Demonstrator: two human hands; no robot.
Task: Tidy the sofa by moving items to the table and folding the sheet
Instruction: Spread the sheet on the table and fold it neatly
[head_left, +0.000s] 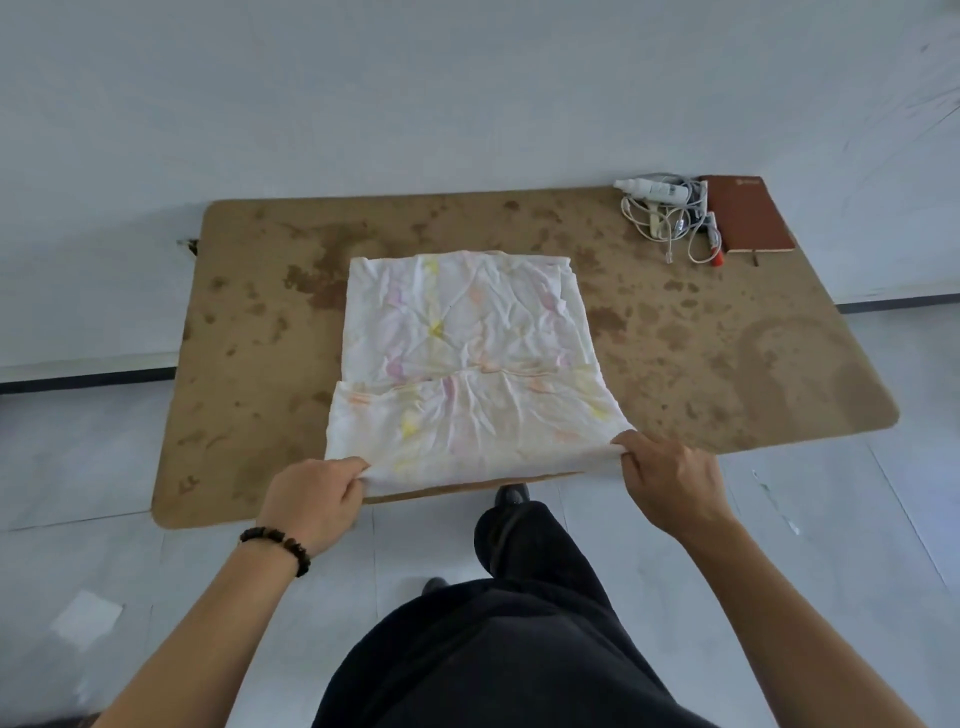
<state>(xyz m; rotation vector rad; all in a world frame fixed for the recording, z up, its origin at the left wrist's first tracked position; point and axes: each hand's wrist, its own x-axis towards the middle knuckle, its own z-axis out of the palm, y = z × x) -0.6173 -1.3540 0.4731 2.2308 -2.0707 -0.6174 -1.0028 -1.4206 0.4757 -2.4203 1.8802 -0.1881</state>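
A white sheet (467, 358) with faint pink, yellow and orange marks lies folded on a stained brown table (727, 343). A fold edge runs across it a little below its middle. My left hand (317, 499), with a dark bead bracelet on the wrist, pinches the sheet's near left corner at the table's front edge. My right hand (670, 478) pinches the near right corner. Both corners are slightly raised off the tabletop.
At the table's far right corner lie a brown notebook (748, 215), a white spray bottle (652, 188), a tangle of white cables (670, 223) and a red-tipped pen (716, 244). My dark trousers and a shoe (511, 496) are below the front edge. Pale floor surrounds the table.
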